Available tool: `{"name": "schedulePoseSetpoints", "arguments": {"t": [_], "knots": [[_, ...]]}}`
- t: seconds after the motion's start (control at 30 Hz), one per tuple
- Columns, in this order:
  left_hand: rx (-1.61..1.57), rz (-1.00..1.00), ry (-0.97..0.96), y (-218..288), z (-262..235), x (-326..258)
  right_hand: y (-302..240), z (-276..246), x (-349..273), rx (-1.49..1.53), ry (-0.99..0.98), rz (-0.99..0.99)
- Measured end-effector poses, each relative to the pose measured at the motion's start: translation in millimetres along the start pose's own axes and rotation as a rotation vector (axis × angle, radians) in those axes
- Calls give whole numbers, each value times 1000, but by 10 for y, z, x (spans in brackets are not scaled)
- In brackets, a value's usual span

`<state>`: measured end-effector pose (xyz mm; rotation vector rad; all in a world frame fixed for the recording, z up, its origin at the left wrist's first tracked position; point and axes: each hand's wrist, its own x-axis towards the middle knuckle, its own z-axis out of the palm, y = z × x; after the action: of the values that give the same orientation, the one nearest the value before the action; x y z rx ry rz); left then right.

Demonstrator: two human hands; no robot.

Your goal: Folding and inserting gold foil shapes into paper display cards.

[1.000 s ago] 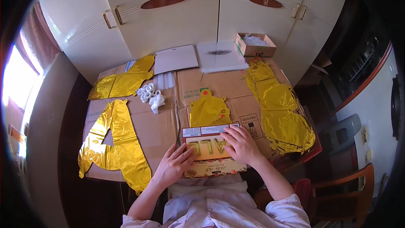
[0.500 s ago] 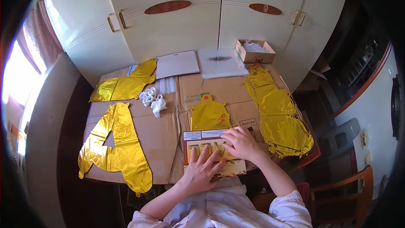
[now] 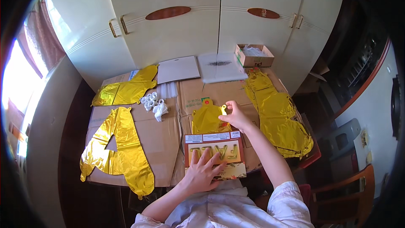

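Note:
My left hand (image 3: pixel 203 169) lies with fingers spread on a flat printed package card (image 3: pixel 231 166) with a dark red border and pictured gold letters. Just beyond the card, partly under its far edge, is a folded gold foil balloon (image 3: pixel 205 118) with a small tab on top. My right hand (image 3: pixel 237 117) pinches the tab at this balloon's right upper corner between thumb and fingers. On the left side of the table lies a flat gold foil balloon shaped like a letter A (image 3: pixel 128 147).
Another gold balloon (image 3: pixel 122 90) lies far left, and a stack of gold balloons (image 3: pixel 276 118) at right. White ribbon rolls (image 3: pixel 151 101), clear straws (image 3: pixel 167 90), a white board (image 3: pixel 178 69), a clear plastic bag (image 3: pixel 221 68) and an open box (image 3: pixel 258 62) are farther back. A chair (image 3: pixel 346 198) stands right.
My right hand has moved from the package card away to the gold balloon's corner and taken hold of its tab. My left hand stays on the card.

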<state>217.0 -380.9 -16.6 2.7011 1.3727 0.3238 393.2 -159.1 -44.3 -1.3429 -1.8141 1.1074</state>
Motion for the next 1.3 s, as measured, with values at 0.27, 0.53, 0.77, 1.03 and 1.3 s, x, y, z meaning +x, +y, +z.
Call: {"name": "schedulePoseSetpoints", "arguments": {"t": [0.27,0.53,0.77,1.03,1.3], "knots": [[4,-17,4,30,-31,-8,-186,-108,8,301,-314,158],[-5,-1,11,1,-53,-4,10,-101,80,196,-391,59],[-15,-11,5,-25,-30,-32,-126,-78,-8,117,-391,45],[21,-11,6,-13,-8,-14,-124,-127,-335,-209,-258,-364],[-72,4,43,-32,11,-8,-72,-96,-785,-430,-163,-798]]}}
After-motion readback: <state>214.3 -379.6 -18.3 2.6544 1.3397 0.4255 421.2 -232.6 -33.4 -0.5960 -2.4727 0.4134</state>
